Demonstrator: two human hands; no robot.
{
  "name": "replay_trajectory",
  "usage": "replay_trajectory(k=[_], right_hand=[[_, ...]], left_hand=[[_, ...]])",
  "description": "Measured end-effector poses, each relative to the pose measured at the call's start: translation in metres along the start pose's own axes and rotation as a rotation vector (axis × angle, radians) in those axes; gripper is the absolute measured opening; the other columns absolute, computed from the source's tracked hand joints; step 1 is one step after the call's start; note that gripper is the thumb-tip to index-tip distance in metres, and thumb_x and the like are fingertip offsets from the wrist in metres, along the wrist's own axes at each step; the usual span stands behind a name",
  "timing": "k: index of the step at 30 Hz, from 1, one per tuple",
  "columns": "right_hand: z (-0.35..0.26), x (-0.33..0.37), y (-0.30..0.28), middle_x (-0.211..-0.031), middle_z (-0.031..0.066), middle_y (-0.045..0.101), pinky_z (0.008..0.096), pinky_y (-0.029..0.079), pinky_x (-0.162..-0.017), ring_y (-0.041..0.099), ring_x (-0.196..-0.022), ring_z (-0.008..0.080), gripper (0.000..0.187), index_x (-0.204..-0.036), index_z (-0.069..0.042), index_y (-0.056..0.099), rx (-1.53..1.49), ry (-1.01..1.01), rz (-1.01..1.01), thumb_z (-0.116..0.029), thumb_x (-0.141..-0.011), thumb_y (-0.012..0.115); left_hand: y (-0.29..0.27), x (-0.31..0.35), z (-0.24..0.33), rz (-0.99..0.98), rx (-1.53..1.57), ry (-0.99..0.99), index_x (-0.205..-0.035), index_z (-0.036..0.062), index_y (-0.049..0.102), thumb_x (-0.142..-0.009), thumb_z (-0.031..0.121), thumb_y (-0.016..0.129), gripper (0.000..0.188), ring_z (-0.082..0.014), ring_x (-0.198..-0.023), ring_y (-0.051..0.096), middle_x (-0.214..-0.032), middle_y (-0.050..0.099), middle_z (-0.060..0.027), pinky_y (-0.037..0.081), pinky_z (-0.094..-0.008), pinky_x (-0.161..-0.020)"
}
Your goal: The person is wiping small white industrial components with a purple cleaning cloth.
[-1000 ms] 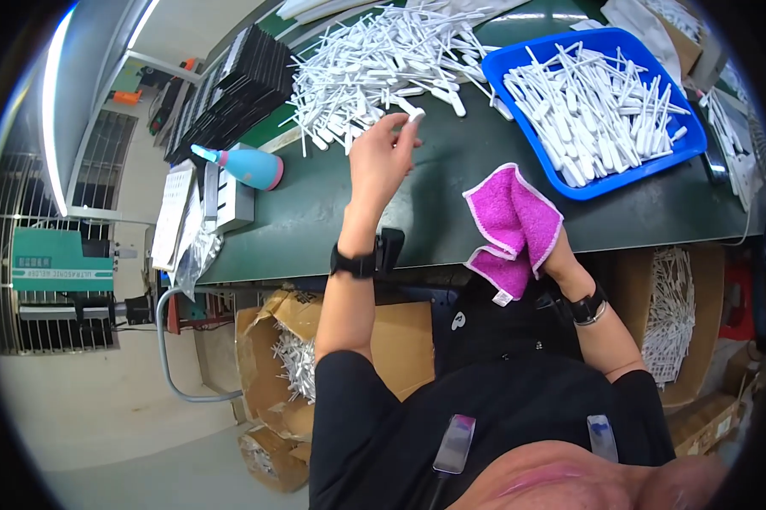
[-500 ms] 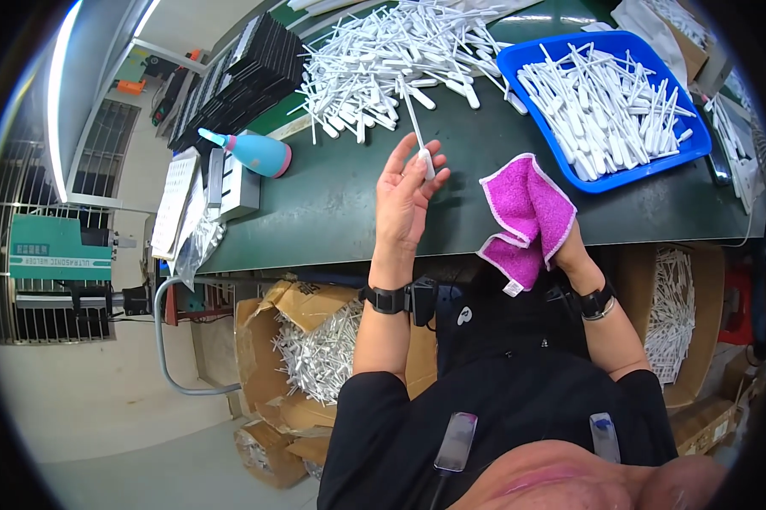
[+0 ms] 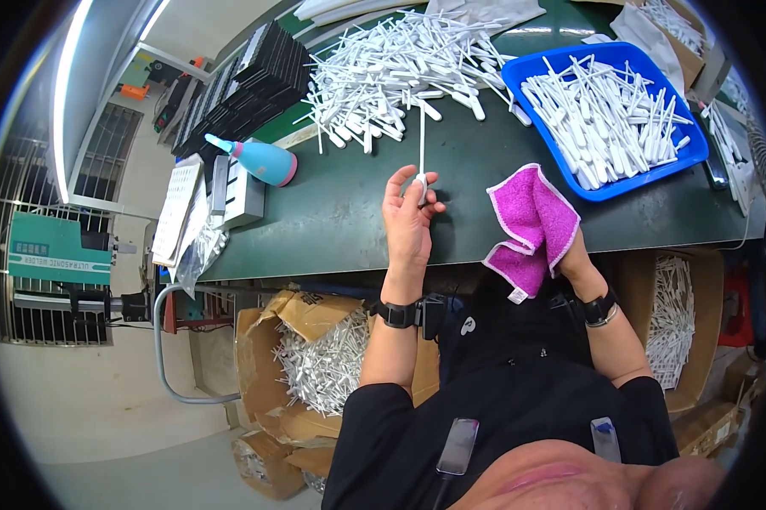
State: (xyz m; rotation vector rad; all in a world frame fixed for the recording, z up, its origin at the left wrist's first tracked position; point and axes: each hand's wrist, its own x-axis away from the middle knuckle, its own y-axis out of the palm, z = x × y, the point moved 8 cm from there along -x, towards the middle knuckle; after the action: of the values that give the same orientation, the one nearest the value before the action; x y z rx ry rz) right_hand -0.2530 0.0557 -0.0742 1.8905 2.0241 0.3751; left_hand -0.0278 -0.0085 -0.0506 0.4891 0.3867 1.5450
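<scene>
Above the near part of the green table, my left hand (image 3: 408,228) is closed around the thick end of a white plastic stick (image 3: 423,140). Its thin shaft points away from me, toward the pile. My right hand (image 3: 576,257) grips a magenta cloth (image 3: 559,218) with white edging; the cloth covers most of its fingers. A heap of similar white sticks (image 3: 408,64) lies at the back of the table. More of these white sticks (image 3: 599,127) fill a blue tray (image 3: 608,195) on the right.
Stacked black trays (image 3: 260,68), a light-blue squeeze bottle (image 3: 264,161) and papers (image 3: 176,208) stand at the left. Below the table edge are cardboard boxes (image 3: 260,361) of white pieces on both sides. A grey bent tube (image 3: 159,340) sticks out at left.
My left hand has drawn slightly nearer to me, and the stick in it has turned more upright in the picture. My right hand and the cloth have hardly moved.
</scene>
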Motion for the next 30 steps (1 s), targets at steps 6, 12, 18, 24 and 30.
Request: replay_trajectory(k=[6,12,18,24,30], right_hand=[[-0.014,-0.009,0.011,-0.135,0.011,0.045,0.0342,0.039,-0.103,0.049,-0.12,0.0208,0.047,-0.138,-0.001,0.034,-0.411,-0.008,0.144,-0.026,-0.098,0.043],[-0.018,-0.025,0.011,-0.13,0.0101,0.048,0.0361,0.044,-0.097,0.052,-0.115,0.0211,0.044,-0.135,-0.003,0.037,-0.443,0.035,0.136,-0.028,-0.099,0.04],[-0.062,-0.036,-0.028,-0.108,0.006,0.059,0.0328,0.053,-0.072,0.06,-0.087,0.0163,0.038,-0.13,-0.003,0.044,-0.423,-0.265,0.514,-0.023,-0.098,0.043],[-0.024,-0.025,0.029,-0.075,0.0003,0.05,0.0233,0.04,-0.053,0.046,-0.06,0.0097,0.02,-0.105,-0.004,0.051,-0.299,0.102,0.103,-0.021,-0.096,0.044],[-0.049,-0.047,0.027,-0.06,-0.0025,0.03,0.0228,0.022,-0.046,0.027,-0.05,0.0071,0.02,-0.079,-0.008,0.044,-1.211,0.154,-0.289,-0.02,-0.095,0.043]], left_hand=[[0.026,0.016,0.004,-0.056,-0.069,0.002,-0.122,0.0027,0.041,-0.091,0.009,0.053,0.033,-0.0112,-0.068,0.057,-0.1,0.061,-0.015,0.053,-0.0238,-0.053],[0.073,0.08,-0.049,-0.364,-0.389,-0.224,-0.114,0.0043,0.039,-0.094,0.01,0.049,0.023,-0.0088,-0.057,0.054,-0.084,0.061,-0.0082,0.047,-0.0206,-0.044],[0.07,0.085,-0.043,-0.259,-0.159,-0.201,-0.105,0.0044,0.039,-0.094,0.011,0.051,0.018,-0.0098,-0.058,0.056,-0.082,0.061,-0.0086,0.046,-0.02,-0.045],[0.098,0.091,-0.057,-0.458,-0.281,-0.278,-0.108,0.0035,0.041,-0.094,0.012,0.051,0.019,-0.01,-0.057,0.055,-0.085,0.06,-0.009,0.043,-0.0193,-0.043],[0.113,0.116,-0.067,-0.656,0.363,-0.715,-0.109,0.0001,0.045,-0.094,0.013,0.051,0.02,-0.0115,-0.055,0.056,-0.086,0.06,-0.0095,0.042,-0.0203,-0.042]])
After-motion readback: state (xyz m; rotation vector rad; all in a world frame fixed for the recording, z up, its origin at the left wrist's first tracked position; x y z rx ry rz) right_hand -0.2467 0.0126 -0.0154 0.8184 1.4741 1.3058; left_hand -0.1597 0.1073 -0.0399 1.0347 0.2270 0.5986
